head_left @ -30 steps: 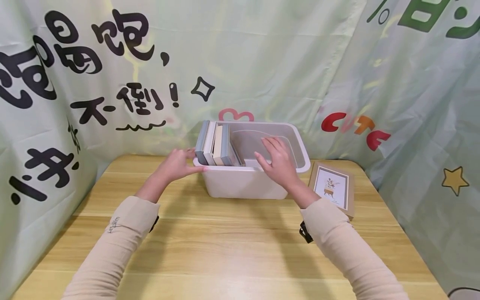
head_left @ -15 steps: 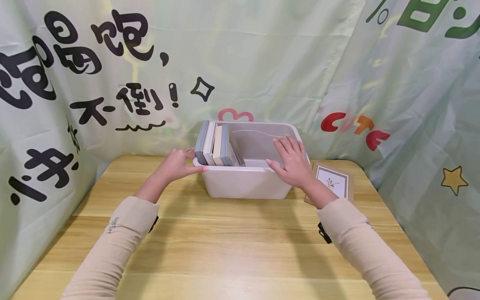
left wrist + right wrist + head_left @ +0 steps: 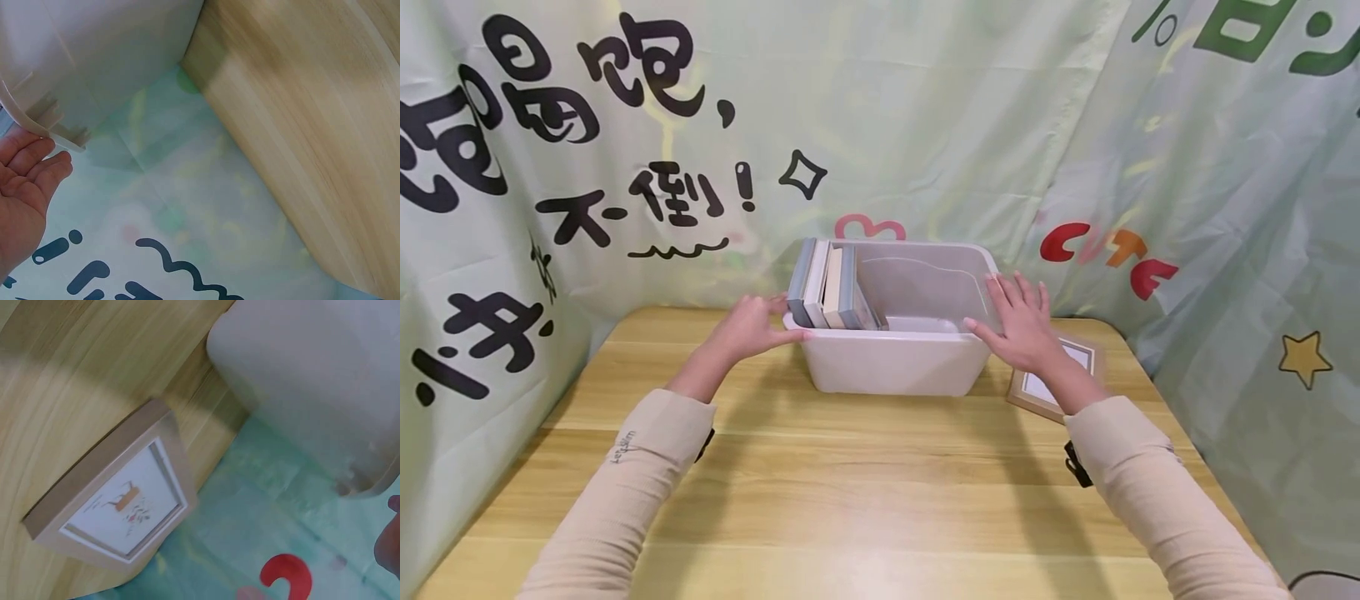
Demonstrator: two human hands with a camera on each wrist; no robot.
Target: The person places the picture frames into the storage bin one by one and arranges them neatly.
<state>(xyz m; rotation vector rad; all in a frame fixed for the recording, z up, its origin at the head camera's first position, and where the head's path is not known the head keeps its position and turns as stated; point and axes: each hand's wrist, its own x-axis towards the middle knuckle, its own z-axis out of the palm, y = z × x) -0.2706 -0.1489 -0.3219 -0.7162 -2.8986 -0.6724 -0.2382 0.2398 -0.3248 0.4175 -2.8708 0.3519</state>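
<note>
A light grey plastic bin stands at the far side of the table. Several books with blue, white and cream spines are upright in its left end. My left hand grips the bin's left rim, its thumb along the front corner; in the left wrist view, bent fingers of that hand come up under the rim. Over the right rim, my right hand lies with fairly straight fingers spread; only a bit of the hand shows in the right wrist view, near the bin's edge.
A brown picture frame with a plant drawing lies right of the bin, partly covered by my right forearm in the head view. A printed fabric backdrop hangs close behind the wooden table.
My right hand has moved rightward from above the bin's inside to its right rim. The left hand has kept its hold at the left end. Books and bin look unmoved.
</note>
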